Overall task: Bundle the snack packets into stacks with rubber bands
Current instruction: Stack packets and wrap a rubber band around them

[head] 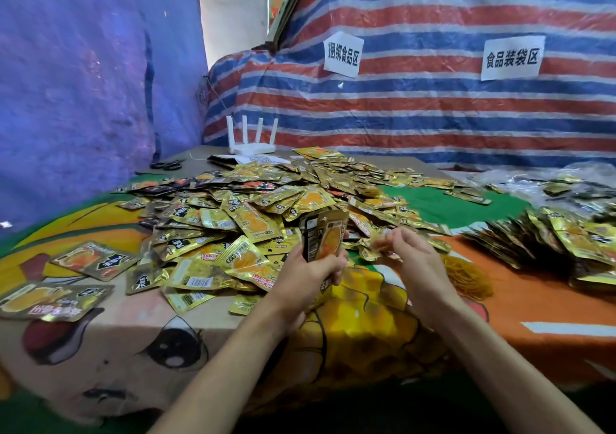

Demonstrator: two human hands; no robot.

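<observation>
Snack packets (325, 237) stand upright, left hand (310, 275) grip curled round them.

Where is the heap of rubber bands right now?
In the head view, the rubber bands lie in a yellow heap on the orange cloth, right of centre, between the right hand and the stacked packets.

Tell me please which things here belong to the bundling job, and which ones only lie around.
Belong to the job: held stack in the left hand; right hand; loose packet pile; rubber bands; bundled stacks.
Just lying about: router; scissors; wall signs.
</observation>
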